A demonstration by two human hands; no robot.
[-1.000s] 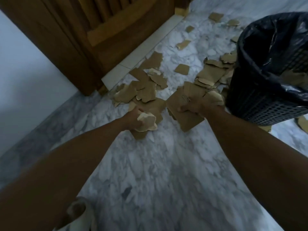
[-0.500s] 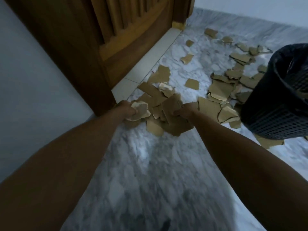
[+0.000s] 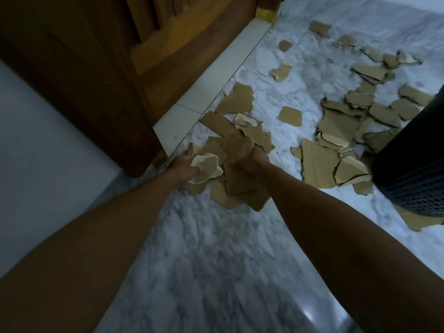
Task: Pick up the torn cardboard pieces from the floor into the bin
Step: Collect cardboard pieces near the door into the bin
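Head view: two hands, left hand (image 3: 183, 165) and right hand (image 3: 251, 159), each grip clenched around cardboard pieces (image 3: 240, 186); one bin (image 3: 413, 169).

Two arms in view, both bare from the frame edge to the wrist, no sleeves showing. No watch, band or ring visible, no gloves. Left hand (image 3: 183, 165) and right hand (image 3: 252, 159) are bare too. Forearms slim, long, straight. Fingers mostly hidden, so nails can't be made out. Lower arm areas nearest the camera are blurred and dim.
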